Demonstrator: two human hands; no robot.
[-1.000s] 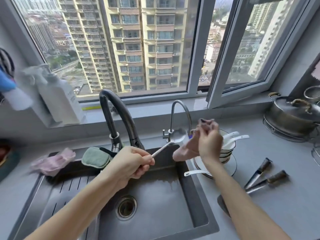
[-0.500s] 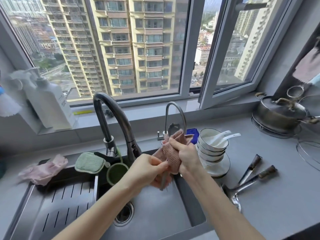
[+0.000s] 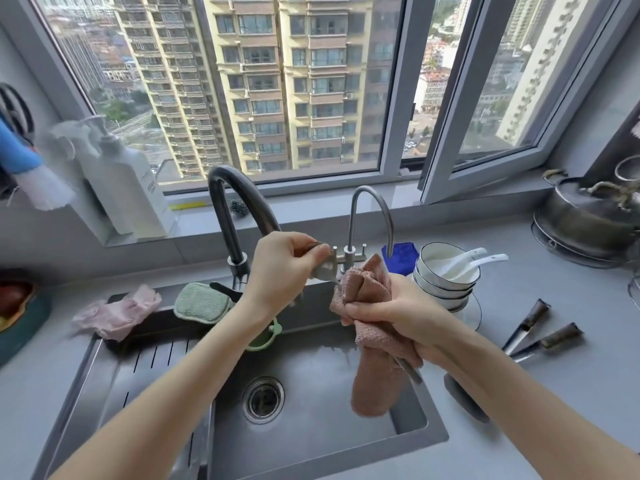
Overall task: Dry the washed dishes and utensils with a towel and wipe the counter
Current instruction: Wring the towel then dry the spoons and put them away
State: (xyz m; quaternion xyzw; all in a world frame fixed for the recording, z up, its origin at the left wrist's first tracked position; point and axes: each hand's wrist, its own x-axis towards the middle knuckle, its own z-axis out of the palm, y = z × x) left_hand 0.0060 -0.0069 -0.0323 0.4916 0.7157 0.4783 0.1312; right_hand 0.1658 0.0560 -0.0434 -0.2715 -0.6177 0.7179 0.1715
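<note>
Metal utensil (image 3: 323,270) held above sink (image 3: 311,431) for drying.
Left hand (image 3: 280,271) fingers pinched on its upper end; right hand (image 3: 391,317) fingers clamped round pink towel (image 3: 377,386) wrapping shaft.

**Hidden, Cropped, Unreadable**

Wrapped out of sight in the pink towel (image 3: 375,344): the middle of the utensil (image 3: 410,370), with only a metal end below the right hand (image 3: 398,317) and a blurred part at the fingertips of the left hand (image 3: 284,268). Behind the right forearm (image 3: 502,386): the blades of two knives (image 3: 561,336) and part of a dark tool (image 3: 465,400). Cropped by the right edge: the pot (image 3: 585,220). On the bottle (image 3: 138,199), print too small to read.
</note>
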